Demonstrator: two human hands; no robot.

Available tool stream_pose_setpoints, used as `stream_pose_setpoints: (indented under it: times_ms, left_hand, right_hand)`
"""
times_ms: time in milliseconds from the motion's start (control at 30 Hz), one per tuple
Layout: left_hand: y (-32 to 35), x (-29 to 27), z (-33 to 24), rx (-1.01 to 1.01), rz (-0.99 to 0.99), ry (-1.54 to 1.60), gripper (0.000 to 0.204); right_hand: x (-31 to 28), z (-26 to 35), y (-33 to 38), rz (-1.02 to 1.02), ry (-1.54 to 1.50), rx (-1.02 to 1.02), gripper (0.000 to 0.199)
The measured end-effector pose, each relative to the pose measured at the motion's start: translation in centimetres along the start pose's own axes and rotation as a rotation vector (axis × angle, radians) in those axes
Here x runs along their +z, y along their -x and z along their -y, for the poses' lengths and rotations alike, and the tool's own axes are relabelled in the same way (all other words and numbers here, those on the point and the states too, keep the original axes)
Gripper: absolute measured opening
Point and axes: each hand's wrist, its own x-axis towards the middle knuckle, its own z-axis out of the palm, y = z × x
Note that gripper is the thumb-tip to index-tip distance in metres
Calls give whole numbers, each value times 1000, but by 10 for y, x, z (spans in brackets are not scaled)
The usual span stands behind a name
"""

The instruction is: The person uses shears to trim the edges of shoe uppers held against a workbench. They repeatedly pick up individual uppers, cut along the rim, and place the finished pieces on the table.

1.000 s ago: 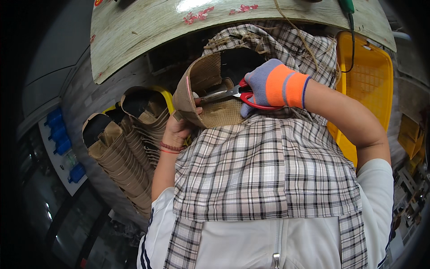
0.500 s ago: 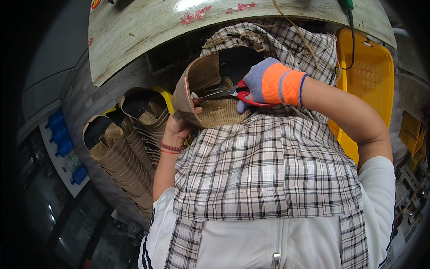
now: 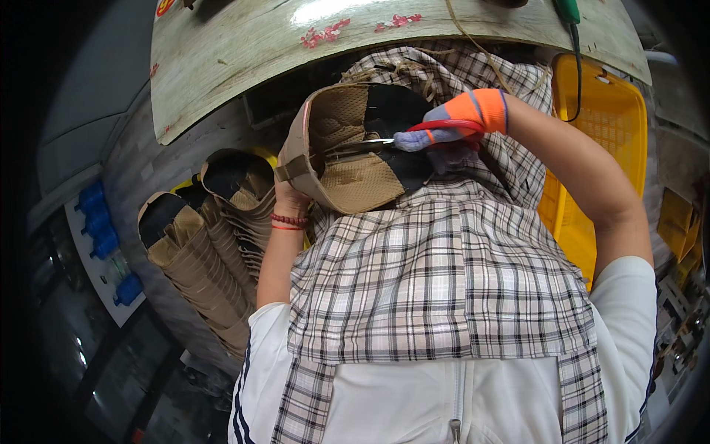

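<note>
A brown fabric piece (image 3: 344,185), curved into an open loop with a textured inner lining and a black section, sits over my lap. My left hand (image 3: 291,194), bare with beaded and red bracelets at the wrist, holds its left side from outside; the fingers are mostly hidden behind the fabric. My right hand (image 3: 452,126), in a grey and orange knit glove, grips red-handled scissors (image 3: 462,123). Their blades point left into the loop, over the lining. From this angle I cannot tell whether the blade tips touch the fabric.
Rows of similar brown pieces (image 3: 203,263) stand nested at my left, by a yellow container's edge. A pale table (image 3: 244,81) spans the far side, with a green-handled corded tool (image 3: 568,11). At right stands a yellow basket (image 3: 632,140). Loose strings lie on my plaid apron (image 3: 384,288).
My right hand has drawn up and right with the scissors, and its grip has turned. My left fingers, seen inside the loop before, are now hidden; the fabric piece has tilted slightly.
</note>
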Motion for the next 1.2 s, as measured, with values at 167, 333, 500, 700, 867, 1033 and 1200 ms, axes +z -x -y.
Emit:
stream_pose_setpoints:
  times_ms: [167, 333, 500, 700, 867, 1033, 1200]
  left_hand:
    - [-17, -13, 5, -59, 2, 31, 37]
    - [-20, 9, 3, -53, -167, 50, 27]
    - [-16, 12, -1, -83, -115, 26, 28]
    - [-20, 19, -1, -41, -165, -4, 32]
    - [-12, 26, -3, 5, -109, -59, 37]
    - [-32, -42, -10, -173, 343, 121, 40]
    - [-25, 11, 3, -65, 24, -11, 41]
  right_hand:
    - [-8, 29, -15, 20, 59, 29, 101]
    - [-12, 37, -17, 11, 30, 18, 101]
    - [-10, 46, -18, -29, 52, 71, 96]
    - [-4, 48, -20, -107, 15, 54, 82]
    - [13, 45, -24, -281, 64, 62, 72]
    - [19, -6, -41, -149, 43, -71, 78]
    - [32, -25, -6, 225, -536, -25, 105]
